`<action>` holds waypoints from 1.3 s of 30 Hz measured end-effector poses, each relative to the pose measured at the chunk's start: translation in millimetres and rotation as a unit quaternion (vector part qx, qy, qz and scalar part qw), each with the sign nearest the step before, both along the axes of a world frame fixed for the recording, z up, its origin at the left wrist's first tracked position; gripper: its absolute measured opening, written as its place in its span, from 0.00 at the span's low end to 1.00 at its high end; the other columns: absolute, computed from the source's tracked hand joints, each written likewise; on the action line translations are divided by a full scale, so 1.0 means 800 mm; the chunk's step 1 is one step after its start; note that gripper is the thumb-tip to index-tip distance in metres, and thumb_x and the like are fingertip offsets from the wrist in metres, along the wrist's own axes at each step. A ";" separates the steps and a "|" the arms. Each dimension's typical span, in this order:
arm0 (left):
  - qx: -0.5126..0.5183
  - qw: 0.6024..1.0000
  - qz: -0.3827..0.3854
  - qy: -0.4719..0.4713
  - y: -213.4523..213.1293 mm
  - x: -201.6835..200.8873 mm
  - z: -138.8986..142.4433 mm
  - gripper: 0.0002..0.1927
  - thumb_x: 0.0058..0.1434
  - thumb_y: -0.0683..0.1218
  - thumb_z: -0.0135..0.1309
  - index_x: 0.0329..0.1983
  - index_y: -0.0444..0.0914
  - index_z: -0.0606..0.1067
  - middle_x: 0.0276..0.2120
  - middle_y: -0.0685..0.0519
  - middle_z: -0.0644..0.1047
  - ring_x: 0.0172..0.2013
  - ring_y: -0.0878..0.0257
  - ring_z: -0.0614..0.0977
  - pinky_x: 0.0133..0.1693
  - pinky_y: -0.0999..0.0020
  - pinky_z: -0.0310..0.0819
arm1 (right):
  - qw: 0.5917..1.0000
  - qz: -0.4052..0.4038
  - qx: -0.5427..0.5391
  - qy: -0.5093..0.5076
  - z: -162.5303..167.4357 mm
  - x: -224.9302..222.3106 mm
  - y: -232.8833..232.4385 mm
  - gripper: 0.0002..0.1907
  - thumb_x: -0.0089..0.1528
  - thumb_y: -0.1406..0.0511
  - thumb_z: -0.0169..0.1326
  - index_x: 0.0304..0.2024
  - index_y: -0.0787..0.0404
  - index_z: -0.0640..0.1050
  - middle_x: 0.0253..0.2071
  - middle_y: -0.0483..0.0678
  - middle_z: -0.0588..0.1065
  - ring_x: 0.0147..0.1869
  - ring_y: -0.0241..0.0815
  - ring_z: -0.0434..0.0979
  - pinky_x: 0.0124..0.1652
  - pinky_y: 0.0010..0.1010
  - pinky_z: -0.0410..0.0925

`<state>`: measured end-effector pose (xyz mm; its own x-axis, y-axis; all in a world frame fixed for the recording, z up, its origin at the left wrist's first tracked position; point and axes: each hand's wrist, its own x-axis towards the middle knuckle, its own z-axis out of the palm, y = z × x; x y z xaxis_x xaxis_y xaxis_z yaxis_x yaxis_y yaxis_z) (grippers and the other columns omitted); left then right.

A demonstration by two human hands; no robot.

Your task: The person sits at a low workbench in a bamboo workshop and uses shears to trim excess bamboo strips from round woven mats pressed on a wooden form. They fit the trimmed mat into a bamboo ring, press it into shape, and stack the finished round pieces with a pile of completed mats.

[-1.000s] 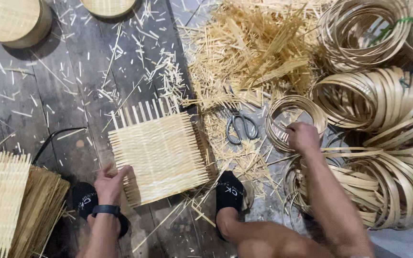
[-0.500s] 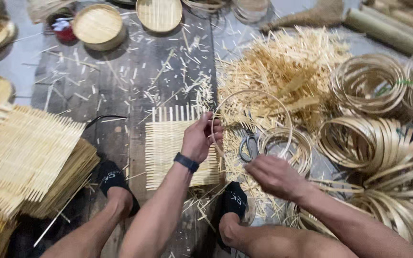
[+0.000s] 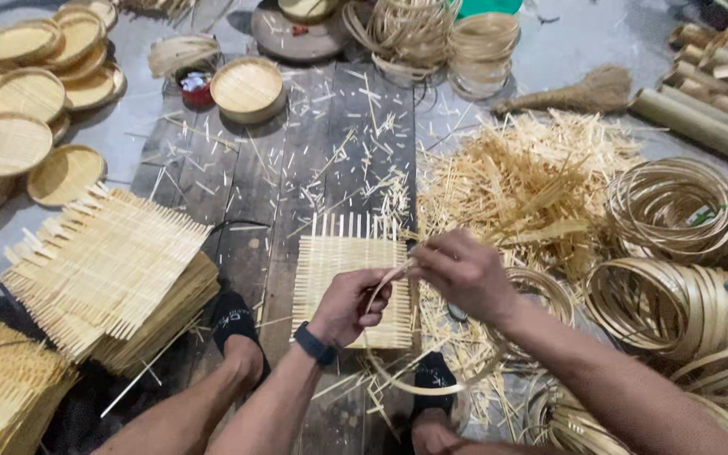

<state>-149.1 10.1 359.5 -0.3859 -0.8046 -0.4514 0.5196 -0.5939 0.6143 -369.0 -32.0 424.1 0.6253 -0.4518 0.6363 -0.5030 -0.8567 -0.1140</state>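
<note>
Both hands, left hand (image 3: pixel 354 305) and right hand (image 3: pixel 463 271), pinched a bamboo hoop strip (image 3: pixel 431 383) above the woven bamboo mat (image 3: pixel 330 274); the mat lay woven but unrimmed.

Round woven trays (image 3: pixel 18 109) lie stacked beside a small broom (image 3: pixel 587 91)

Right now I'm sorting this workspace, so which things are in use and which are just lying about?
In use:
left hand
right hand
thin bent bamboo strip hoop
square pale woven bamboo mat

Lying about:
stack of woven mats
round shallow woven trays
heap of straw-coloured offcuts
coiled bamboo rings
small brown hand broom
</note>
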 end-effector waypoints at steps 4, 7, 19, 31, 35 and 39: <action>0.052 0.987 -0.151 0.000 -0.018 0.015 0.009 0.32 0.71 0.69 0.40 0.33 0.37 0.73 0.21 0.57 0.71 0.17 0.70 0.63 0.17 0.76 0.50 | 0.997 0.034 0.026 0.069 -0.002 0.023 0.006 0.10 0.62 0.60 0.62 0.34 0.60 0.79 0.31 0.45 0.77 0.34 0.38 0.76 0.30 0.28 0.71; 0.021 0.981 -0.172 -0.091 -0.021 0.010 0.013 0.38 0.67 0.79 0.29 0.23 0.45 0.65 0.17 0.60 0.62 0.15 0.72 0.56 0.16 0.75 0.47 | 0.995 0.041 0.005 0.090 0.000 0.034 0.010 0.10 0.61 0.61 0.61 0.34 0.62 0.77 0.30 0.45 0.74 0.33 0.38 0.73 0.31 0.29 0.69; 0.116 0.977 -0.021 -0.178 -0.015 -0.018 -0.002 0.44 0.55 0.86 0.24 0.11 0.46 0.59 0.10 0.60 0.58 0.12 0.68 0.54 0.18 0.71 0.44 | 0.995 -0.018 0.078 0.063 -0.035 0.055 0.040 0.09 0.60 0.60 0.58 0.34 0.59 0.78 0.27 0.43 0.69 0.31 0.41 0.71 0.27 0.34 0.66; 0.022 0.968 0.249 0.034 -0.043 0.032 -0.072 0.17 0.67 0.58 0.53 0.39 0.39 0.77 0.18 0.62 0.64 0.16 0.71 0.61 0.19 0.74 0.53 | 0.599 -0.279 0.657 -0.364 -0.055 -0.012 -0.021 0.28 0.65 0.48 0.47 0.55 0.62 0.77 0.37 0.47 0.79 0.41 0.42 0.80 0.44 0.37 0.77; 0.027 0.949 0.278 0.148 -0.052 0.072 -0.083 0.14 0.69 0.53 0.52 0.35 0.37 0.73 0.20 0.57 0.68 0.21 0.67 0.67 0.24 0.72 0.60 | 0.477 0.005 0.682 -0.555 -0.121 -0.030 -0.022 0.26 0.68 0.49 0.51 0.43 0.69 0.77 0.26 0.44 0.70 0.30 0.38 0.71 0.32 0.32 0.70; 0.056 0.995 0.076 0.021 -0.068 0.095 -0.081 0.16 0.66 0.53 0.51 0.31 0.35 0.75 0.15 0.60 0.65 0.15 0.69 0.62 0.17 0.74 0.54 | 0.439 0.032 0.711 -0.549 -0.180 -0.023 -0.021 0.23 0.70 0.52 0.52 0.30 0.64 0.73 0.18 0.39 0.60 0.20 0.32 0.57 0.20 0.24 0.56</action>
<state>-73.2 -44.5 294.9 -0.2845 -0.8000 -0.5283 0.6324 -0.5708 0.5238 -387.1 -48.7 280.1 0.3356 -0.8838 -0.3262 0.5436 0.4644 -0.6991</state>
